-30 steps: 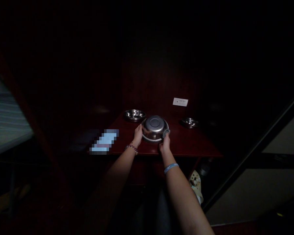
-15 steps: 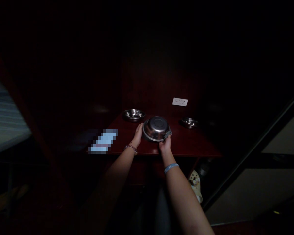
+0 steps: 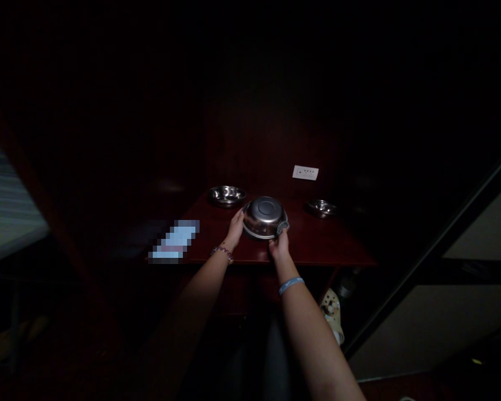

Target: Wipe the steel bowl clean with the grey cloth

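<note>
A stainless steel bowl [image 3: 265,210], turned bottom up, is held over the dark red tabletop. My left hand [image 3: 235,228] grips its rim from the left side, fingers wrapped around the edge. On the right, my right hand [image 3: 279,244] presses a grey steel wool scrubber [image 3: 283,226] to the bowl's outer side near the rim. Its fingers are closed around the scrubber, and part of them is hidden behind it and the bowl. Two more steel bowls rest open side up: one bowl [image 3: 227,196] at the back left, a smaller bowl [image 3: 322,208] at the right.
The dark red table [image 3: 317,245] backs onto a panel with a white wall socket [image 3: 305,172]. A pixelated bright rectangle [image 3: 175,242] lies at its left front. Below right is a cream clog [image 3: 332,314]. The surroundings are very dark.
The scrubber and my right hand have shifted slightly left and down along the bowl's side. The bowl tilts a little differently; my left hand keeps its hold on the rim.
</note>
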